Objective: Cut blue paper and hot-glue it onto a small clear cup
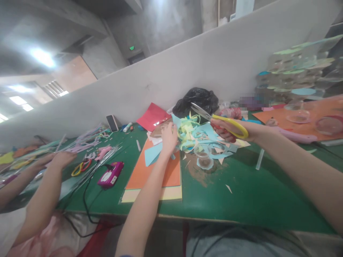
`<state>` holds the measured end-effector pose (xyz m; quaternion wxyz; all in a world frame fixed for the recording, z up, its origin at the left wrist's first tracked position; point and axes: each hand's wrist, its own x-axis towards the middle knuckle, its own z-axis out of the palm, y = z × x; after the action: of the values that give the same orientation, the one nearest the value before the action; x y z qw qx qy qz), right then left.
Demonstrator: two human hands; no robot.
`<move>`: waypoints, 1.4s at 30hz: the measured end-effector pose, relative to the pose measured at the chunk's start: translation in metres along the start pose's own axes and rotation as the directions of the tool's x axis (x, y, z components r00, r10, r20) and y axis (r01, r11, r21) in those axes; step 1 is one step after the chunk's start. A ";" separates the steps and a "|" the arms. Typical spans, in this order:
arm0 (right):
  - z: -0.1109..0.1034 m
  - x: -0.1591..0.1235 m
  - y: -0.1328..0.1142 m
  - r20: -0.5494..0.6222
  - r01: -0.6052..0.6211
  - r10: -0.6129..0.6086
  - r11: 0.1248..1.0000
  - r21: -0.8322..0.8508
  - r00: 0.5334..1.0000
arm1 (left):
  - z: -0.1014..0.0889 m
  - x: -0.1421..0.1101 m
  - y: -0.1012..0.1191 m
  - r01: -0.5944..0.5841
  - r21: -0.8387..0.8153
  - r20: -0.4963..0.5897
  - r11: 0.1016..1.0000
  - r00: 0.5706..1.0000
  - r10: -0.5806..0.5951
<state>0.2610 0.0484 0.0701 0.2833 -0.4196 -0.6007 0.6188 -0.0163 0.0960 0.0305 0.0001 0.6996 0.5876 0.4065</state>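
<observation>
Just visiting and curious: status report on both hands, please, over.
Right hand: raised, gripping metal scissors with yellow and red handles. Left hand: low, among loose papers near far end of orange sheet. Heaped green and blue paper strips between them.

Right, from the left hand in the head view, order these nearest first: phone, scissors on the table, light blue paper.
1. Light blue paper: by the left hand, at its wrist.
2. Phone: to the left, near the wall.
3. Scissors on the table: farther left.

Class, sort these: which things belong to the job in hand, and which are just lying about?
Seemingly in use: scissors in the right hand; blue paper and orange sheet by the left hand; cut strips.

Seemingly just lying about: phone; black bag; purple device.
</observation>
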 end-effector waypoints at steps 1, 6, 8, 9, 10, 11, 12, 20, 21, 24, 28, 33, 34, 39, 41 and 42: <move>0.000 0.000 0.000 -0.001 0.001 -0.001 1.000 -0.004 1.000 | 0.001 -0.001 -0.002 -0.009 0.048 -0.027 0.999 1.000 0.010; -0.002 0.004 0.002 0.021 0.012 -0.011 1.000 -0.025 1.000 | 0.001 -0.001 -0.006 -0.097 0.183 -0.166 0.978 0.978 0.128; -0.002 0.004 0.003 0.037 0.023 -0.021 0.999 -0.036 0.999 | -0.001 -0.001 -0.004 -0.142 0.169 -0.145 0.975 0.975 0.167; -0.002 0.004 0.003 0.041 0.022 -0.021 0.999 -0.040 0.999 | -0.002 -0.001 -0.002 -0.146 0.154 -0.124 0.977 0.978 0.166; -0.002 0.004 0.003 0.039 0.017 -0.016 0.999 -0.043 0.999 | -0.003 -0.002 0.000 -0.138 0.136 -0.102 0.981 0.983 0.152; -0.001 0.003 0.002 0.033 0.009 -0.008 0.999 -0.045 0.999 | -0.004 -0.002 0.002 -0.119 0.119 -0.086 0.986 0.988 0.129; -0.001 0.003 0.002 0.028 0.002 -0.001 0.999 -0.048 1.000 | -0.005 -0.003 0.004 -0.098 0.103 -0.077 0.990 0.991 0.106; 0.000 0.004 0.005 0.039 0.051 -0.048 0.994 -0.097 0.998 | -0.006 -0.002 0.004 -0.138 0.110 -0.147 0.984 0.977 0.154; 0.000 0.004 0.006 0.038 0.068 -0.064 0.991 -0.114 0.997 | -0.005 -0.001 0.003 -0.123 0.092 -0.122 0.988 0.983 0.134; 0.001 0.005 0.009 0.022 0.070 -0.067 0.984 -0.161 0.997 | -0.004 0.001 0.003 -0.054 0.027 -0.058 0.998 0.997 0.055; 0.005 0.004 0.008 -0.007 0.020 -0.021 0.979 -0.203 1.000 | -0.005 0.006 0.004 0.025 -0.033 -0.116 0.999 0.993 -0.028; 0.008 0.002 0.006 -0.028 0.005 -0.011 0.972 -0.233 1.000 | -0.006 0.007 0.001 0.111 -0.207 -0.094 0.972 0.987 -0.132; 0.008 0.002 0.006 -0.018 0.016 -0.021 0.973 -0.230 1.000 | -0.005 0.006 0.001 0.140 -0.259 -0.073 0.955 0.984 -0.164; 0.005 0.006 0.011 0.008 0.031 -0.030 0.973 -0.230 1.000 | -0.005 0.004 0.002 0.147 -0.299 -0.081 0.943 0.981 -0.179; 0.004 0.008 0.012 0.013 0.031 -0.029 0.974 -0.223 1.000 | -0.007 0.005 0.003 0.108 -0.178 -0.116 0.978 0.985 -0.130; 0.004 0.008 0.013 0.015 0.034 -0.032 0.974 -0.223 0.999 | -0.009 0.006 0.003 0.100 -0.098 -0.134 0.990 0.985 -0.113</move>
<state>0.2553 0.0518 0.0560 0.2412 -0.4353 -0.6749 0.5448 -0.0192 0.0956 0.0411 0.0129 0.6363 0.6037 0.4801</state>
